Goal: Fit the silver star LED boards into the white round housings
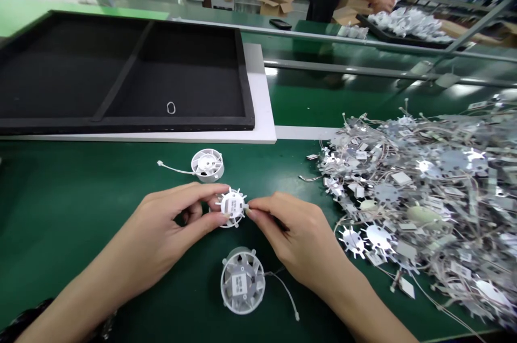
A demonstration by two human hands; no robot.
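The tabletop (100,170) is green and glossy. On its far left lies a white board (262,98), which in turn bears a black tray (238,79). Nearer the front, an upper fan (207,165) and a lower fan (243,281) rest well apart (each trails a thin cable). Along the right side spreads a tangled heap of silvery toothed discs and wires (424,197), some stray pieces lying at its edge.

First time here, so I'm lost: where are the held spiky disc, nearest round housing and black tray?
Spiky disc (232,205): head view, printed face.
Round housing (239,285): head view, central label.
Black tray (181,124): head view, front rim.
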